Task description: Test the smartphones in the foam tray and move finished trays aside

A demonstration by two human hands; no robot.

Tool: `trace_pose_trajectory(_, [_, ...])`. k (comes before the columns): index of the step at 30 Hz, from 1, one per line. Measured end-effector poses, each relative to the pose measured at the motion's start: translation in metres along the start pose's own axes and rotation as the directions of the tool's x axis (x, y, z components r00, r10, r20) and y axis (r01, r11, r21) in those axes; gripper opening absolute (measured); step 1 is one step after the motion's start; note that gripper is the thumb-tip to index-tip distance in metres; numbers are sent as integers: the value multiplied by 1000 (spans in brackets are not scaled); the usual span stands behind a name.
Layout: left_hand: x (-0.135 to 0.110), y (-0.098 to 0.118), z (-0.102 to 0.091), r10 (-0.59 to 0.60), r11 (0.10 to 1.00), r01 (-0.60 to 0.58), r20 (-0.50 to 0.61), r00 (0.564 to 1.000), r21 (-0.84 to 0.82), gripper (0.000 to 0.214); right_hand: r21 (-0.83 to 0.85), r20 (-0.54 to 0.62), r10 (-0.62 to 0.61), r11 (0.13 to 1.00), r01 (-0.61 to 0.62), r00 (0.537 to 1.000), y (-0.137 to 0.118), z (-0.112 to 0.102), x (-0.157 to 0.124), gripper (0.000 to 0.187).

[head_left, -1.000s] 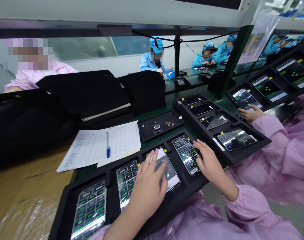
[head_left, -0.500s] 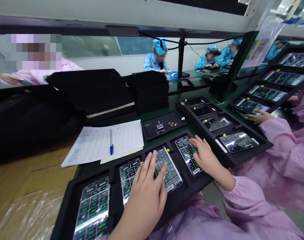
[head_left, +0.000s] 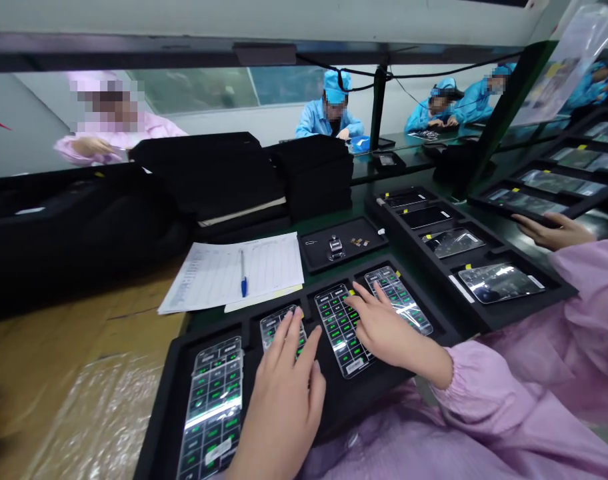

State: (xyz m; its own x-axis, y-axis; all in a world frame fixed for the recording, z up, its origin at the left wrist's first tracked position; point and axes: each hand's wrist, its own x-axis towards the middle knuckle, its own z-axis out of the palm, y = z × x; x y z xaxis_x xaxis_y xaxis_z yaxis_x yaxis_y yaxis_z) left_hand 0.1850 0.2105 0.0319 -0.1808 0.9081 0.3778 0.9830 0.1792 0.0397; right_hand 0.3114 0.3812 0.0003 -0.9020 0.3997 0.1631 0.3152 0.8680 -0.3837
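A black foam tray (head_left: pixel 159 407) in front of me holds a row of phones, their lit screens showing grids of green text. My left hand (head_left: pixel 287 383) lies over the second phone (head_left: pixel 269 323), fingers stretched out and fingertips at its upper part; the hand covers most of that phone. At the third phone (head_left: pixel 337 327), my right hand (head_left: pixel 387 330) has its fingers spread, index fingertip near the screen's upper right. Beside it lies the rightmost phone (head_left: pixel 409 303), partly behind the right hand. The leftmost phone (head_left: pixel 211 407) has no hand on it.
Printed sheets (head_left: pixel 209 267) with a blue pen (head_left: pixel 243 277) lie behind the tray. A small parts tray (head_left: pixel 311 257) and another phone tray (head_left: pixel 489 310) stand to the right. A co-worker's hand (head_left: pixel 554 230) supports a tilted tray. Black stacks (head_left: pixel 199 173) rise behind.
My right hand has moved left from the rightmost phone to the third phone. My left hand has shifted left from the third phone onto the second. The camera view has turned slightly left.
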Motion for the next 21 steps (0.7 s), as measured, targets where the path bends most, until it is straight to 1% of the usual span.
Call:
trace_pose_trajectory(1, [-5, -4, -2, -12, 1000, 11, -18, 1000, -15, 43, 1, 0, 8, 1000, -8, 1000, 0, 1, 0, 49])
trace_pose_trajectory(3, [-16, -13, -7, -64, 996, 61, -51, 997, -59, 42, 13, -40, 32, 999, -31, 999, 3, 2, -1, 48])
trace_pose_trajectory(6, [-32, -31, -14, -205, 973, 193, -91, 974, -131, 38, 23, -131, 59, 998, -56, 990, 6, 2, -3, 48])
trace_pose_trajectory(8, [-42, -43, -20, -328, 935, 305, -112, 938, -183, 35, 17, -145, 71, 997, -69, 987, 7, 2, -3, 48])
trace_pose_trajectory(10, [-50, -54, -25, -443, 883, 408, -124, 888, -232, 32, 11, -128, 81, 997, -80, 988, 8, 3, -3, 49])
trace_pose_trajectory(12, [-57, -65, -28, -520, 837, 473, -130, 844, -275, 30, 12, -106, 94, 996, -93, 990, 8, 3, -1, 51])
trace_pose_trajectory(15, [-65, -79, -26, -580, 796, 527, -123, 806, -299, 31, 14, -62, 82, 997, -81, 995, 6, 1, 2, 52])
trace_pose_trajectory(19, [-73, -88, -13, -613, 770, 575, -71, 787, -278, 33, -12, -23, 18, 1000, -18, 1000, 1, -3, 5, 45])
trace_pose_trajectory(21, [-77, -89, -7, -623, 760, 589, -47, 781, -275, 35, -23, -10, 9, 1000, -9, 1000, 0, -3, 5, 42])
